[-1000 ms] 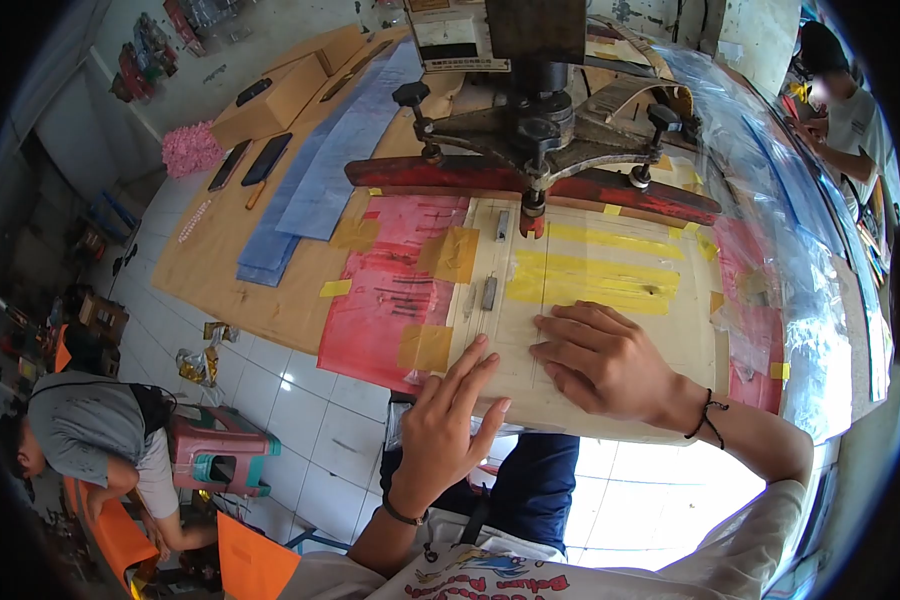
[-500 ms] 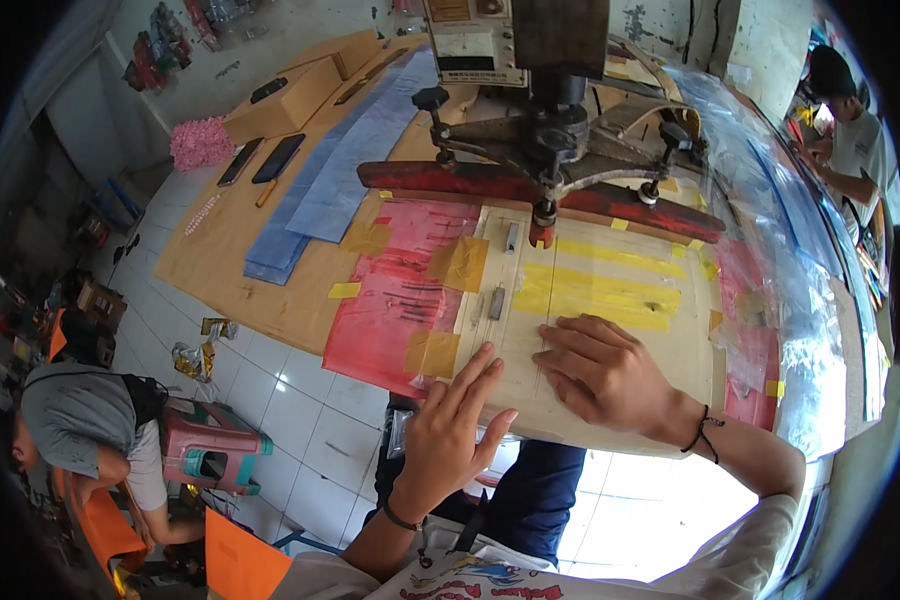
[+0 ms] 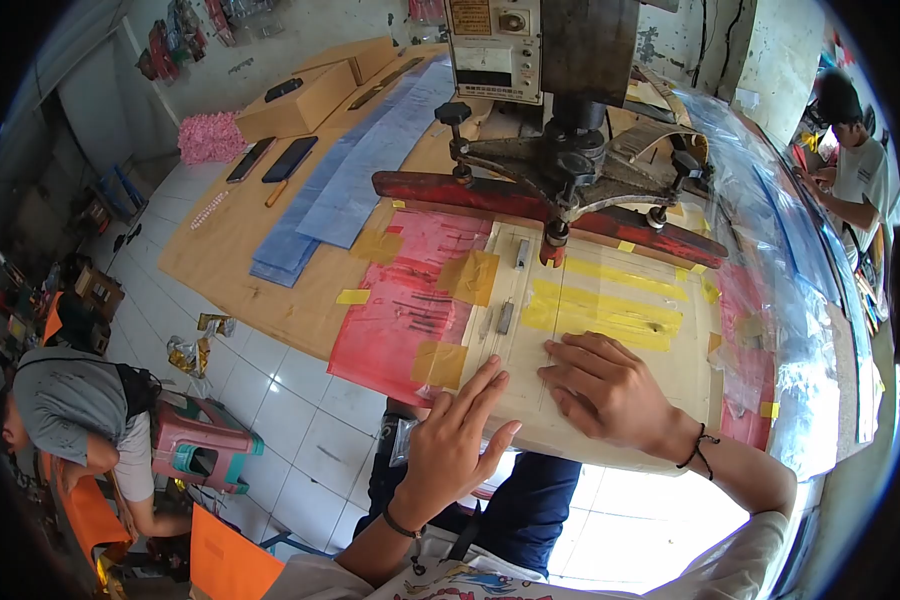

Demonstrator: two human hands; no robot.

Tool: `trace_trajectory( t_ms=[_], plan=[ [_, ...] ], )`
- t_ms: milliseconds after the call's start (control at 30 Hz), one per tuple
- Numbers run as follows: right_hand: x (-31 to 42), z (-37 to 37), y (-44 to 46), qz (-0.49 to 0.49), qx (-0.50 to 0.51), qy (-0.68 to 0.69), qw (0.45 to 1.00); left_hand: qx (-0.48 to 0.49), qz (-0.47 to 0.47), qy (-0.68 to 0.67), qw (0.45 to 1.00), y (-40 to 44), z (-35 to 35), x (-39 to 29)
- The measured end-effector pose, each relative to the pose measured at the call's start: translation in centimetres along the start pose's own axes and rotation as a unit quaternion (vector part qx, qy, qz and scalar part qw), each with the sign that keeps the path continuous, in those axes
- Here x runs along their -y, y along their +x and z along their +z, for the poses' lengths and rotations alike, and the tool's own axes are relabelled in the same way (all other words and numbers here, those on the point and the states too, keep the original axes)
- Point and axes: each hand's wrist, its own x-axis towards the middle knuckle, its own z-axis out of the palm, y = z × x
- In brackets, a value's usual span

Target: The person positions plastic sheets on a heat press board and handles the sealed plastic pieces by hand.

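The pale panel (image 3: 520, 380) lies on the near side of the red bar (image 3: 450, 188). The left hand (image 3: 450, 437), open with fingers extended, touches its near-left part; the right hand (image 3: 610, 392) rests loosely bent upon it (neither grips anything). Yellow strips (image 3: 600, 312) and two small blocks (image 3: 505, 317) appear already placed; what remains cannot be told.

Board (image 3: 685, 390) shows pale cream w/ yel strips (image 3: 575, 305), sheet (image 3: 385, 340) beside it runs red w/ blk streaks (image 3: 425, 312) & amber tape (image 3: 473, 278), press bar (image 3: 630, 222) is red, plastic strips (image 3: 360, 180) lt blue, stool (image 3: 175, 440) dk red/teal.
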Motion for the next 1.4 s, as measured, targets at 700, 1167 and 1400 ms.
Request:
trace_trajectory(
  t_ms=[700, 1167, 1400],
  plan=[
    [-0.12, 0.08, 0.04, 0.005, -0.002, 0.011, 1.000, -0.009, 0.010, -0.007, 1.000, -0.05, 0.17, 0.18],
    [-0.27, 0.26, -0.23, 0.004, -0.001, 0.010, 1.000, -0.005, 0.000, -0.006, 1.000, 0.12, 0.07, -0.03],
    [-0.30, 0.19, -0.22, -0.008, 0.000, -0.003, 1.000, -0.009, 0.001, -0.008, 1.000, -0.03, 0.39, 0.13]
  ],
)
